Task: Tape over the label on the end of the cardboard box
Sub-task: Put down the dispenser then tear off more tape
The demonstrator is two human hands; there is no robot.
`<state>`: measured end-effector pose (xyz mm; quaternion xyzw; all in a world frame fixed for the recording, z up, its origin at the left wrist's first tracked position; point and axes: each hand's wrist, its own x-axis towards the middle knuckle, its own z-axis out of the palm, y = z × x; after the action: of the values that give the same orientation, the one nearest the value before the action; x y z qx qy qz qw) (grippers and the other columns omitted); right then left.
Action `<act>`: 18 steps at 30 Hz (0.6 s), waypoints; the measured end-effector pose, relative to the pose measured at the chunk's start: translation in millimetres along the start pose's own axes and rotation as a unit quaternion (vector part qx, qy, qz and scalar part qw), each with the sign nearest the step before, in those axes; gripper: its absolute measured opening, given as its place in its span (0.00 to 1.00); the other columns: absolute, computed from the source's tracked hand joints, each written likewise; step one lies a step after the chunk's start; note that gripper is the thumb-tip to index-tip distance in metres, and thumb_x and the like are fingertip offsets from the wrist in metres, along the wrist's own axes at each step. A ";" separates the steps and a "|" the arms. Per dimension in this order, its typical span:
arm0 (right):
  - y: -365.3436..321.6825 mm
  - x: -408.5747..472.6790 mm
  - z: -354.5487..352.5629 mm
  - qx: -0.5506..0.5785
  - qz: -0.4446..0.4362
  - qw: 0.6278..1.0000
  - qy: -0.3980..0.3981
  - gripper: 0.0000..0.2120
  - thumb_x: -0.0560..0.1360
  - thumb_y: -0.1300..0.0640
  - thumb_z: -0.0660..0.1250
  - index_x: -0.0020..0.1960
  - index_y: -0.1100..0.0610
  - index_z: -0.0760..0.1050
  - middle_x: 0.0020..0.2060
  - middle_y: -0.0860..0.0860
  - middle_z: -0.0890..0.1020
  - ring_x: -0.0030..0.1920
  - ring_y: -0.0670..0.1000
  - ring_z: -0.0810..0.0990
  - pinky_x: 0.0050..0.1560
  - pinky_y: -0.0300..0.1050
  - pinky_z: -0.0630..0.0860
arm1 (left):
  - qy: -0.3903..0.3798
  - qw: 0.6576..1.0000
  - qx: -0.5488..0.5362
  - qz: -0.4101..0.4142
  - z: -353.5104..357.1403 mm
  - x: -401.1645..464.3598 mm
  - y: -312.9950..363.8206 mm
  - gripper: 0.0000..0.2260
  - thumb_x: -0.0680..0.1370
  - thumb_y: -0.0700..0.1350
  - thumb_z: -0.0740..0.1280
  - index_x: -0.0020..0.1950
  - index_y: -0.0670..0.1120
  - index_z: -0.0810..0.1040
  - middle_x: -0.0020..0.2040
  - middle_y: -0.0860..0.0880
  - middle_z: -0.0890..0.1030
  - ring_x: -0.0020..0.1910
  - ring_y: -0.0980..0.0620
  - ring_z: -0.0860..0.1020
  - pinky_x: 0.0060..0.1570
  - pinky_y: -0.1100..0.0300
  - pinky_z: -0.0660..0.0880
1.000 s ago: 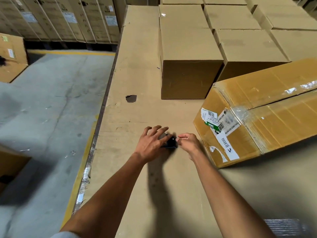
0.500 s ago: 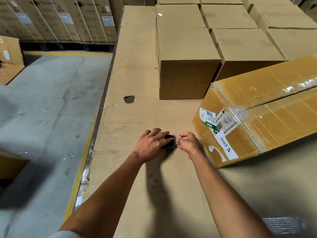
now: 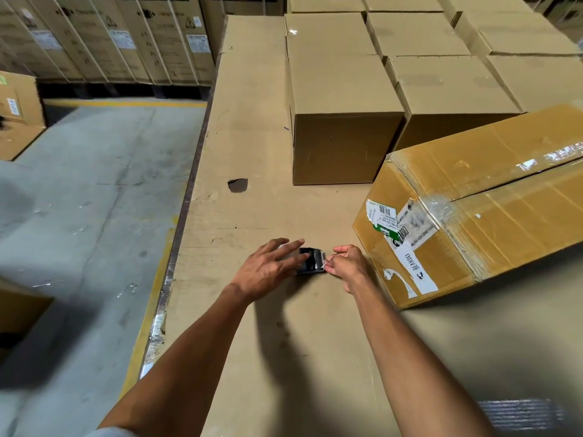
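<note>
A long taped cardboard box (image 3: 492, 197) lies at the right on the cardboard-covered work surface (image 3: 246, 121), its end face turned toward me. White labels (image 3: 400, 234) with a barcode and printed text cover that end. A black tape dispenser (image 3: 310, 261) rests on the surface just left of the box. My left hand (image 3: 268, 266) grips the dispenser from above. My right hand (image 3: 347, 264) pinches the clear tape end at the dispenser's toothed edge, a short way from the box's end face.
Plain brown boxes (image 3: 340, 99) stand in rows behind the work area. A small torn hole (image 3: 237, 185) marks the surface. The surface's left edge (image 3: 186, 197) drops to a concrete floor with a yellow line. Tall cartons (image 3: 126, 39) line the far wall.
Both hands stay at the tape dispenser; the left hand's fingers have spread a little over it, and the right hand's pinch sits at the toothed edge. The box has not moved.
</note>
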<state>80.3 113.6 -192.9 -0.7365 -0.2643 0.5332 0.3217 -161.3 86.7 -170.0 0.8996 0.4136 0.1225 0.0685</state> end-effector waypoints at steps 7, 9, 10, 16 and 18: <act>2.3 4.0 -3.5 0.069 0.036 0.997 -0.017 0.11 0.82 0.72 0.62 0.57 0.58 0.72 0.45 0.59 0.82 0.44 0.55 0.88 0.58 0.55 0.85 | -0.014 0.999 -0.032 -0.004 7.2 -12.9 -9.6 0.24 0.88 0.45 0.56 0.85 0.56 0.66 0.88 0.51 0.59 0.84 0.41 0.62 0.79 0.48 0.68; 1.4 1.5 -7.3 0.079 0.041 0.996 -0.012 0.12 0.81 0.73 0.62 0.54 0.56 0.71 0.46 0.61 0.83 0.46 0.57 0.88 0.59 0.56 0.85 | -0.018 0.999 -0.045 -0.014 7.1 -15.9 -13.6 0.28 0.87 0.38 0.59 0.86 0.57 0.63 0.88 0.53 0.55 0.87 0.43 0.56 0.83 0.49 0.63; 1.0 0.3 -8.8 0.089 0.043 0.995 -0.011 0.13 0.81 0.74 0.62 0.53 0.56 0.70 0.47 0.62 0.82 0.46 0.58 0.88 0.59 0.56 0.85 | -0.020 0.998 -0.050 -0.019 5.3 -17.1 -13.9 0.29 0.87 0.37 0.58 0.86 0.57 0.62 0.89 0.53 0.54 0.87 0.45 0.53 0.84 0.51 0.59; -8.4 -9.2 -14.9 0.116 0.031 0.992 -0.037 0.15 0.81 0.76 0.60 0.60 0.59 0.67 0.51 0.64 0.80 0.49 0.62 0.88 0.58 0.59 0.85 | -0.030 0.999 -0.019 -0.034 -2.2 -12.8 -8.4 0.22 0.90 0.47 0.55 0.85 0.55 0.66 0.88 0.50 0.58 0.86 0.43 0.57 0.83 0.47 0.59; -14.1 -12.0 -21.1 0.117 0.023 0.991 -0.063 0.16 0.81 0.77 0.58 0.63 0.60 0.67 0.55 0.65 0.78 0.50 0.63 0.87 0.56 0.57 0.85 | -0.028 0.999 0.021 -0.027 -6.2 -4.4 -6.8 0.21 0.89 0.57 0.60 0.81 0.55 0.71 0.85 0.47 0.66 0.83 0.41 0.65 0.81 0.41 0.63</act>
<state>96.3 110.0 -170.1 -0.6646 -0.2025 0.6132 0.3759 -170.8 87.9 -166.4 0.8923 0.4382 0.0868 0.0647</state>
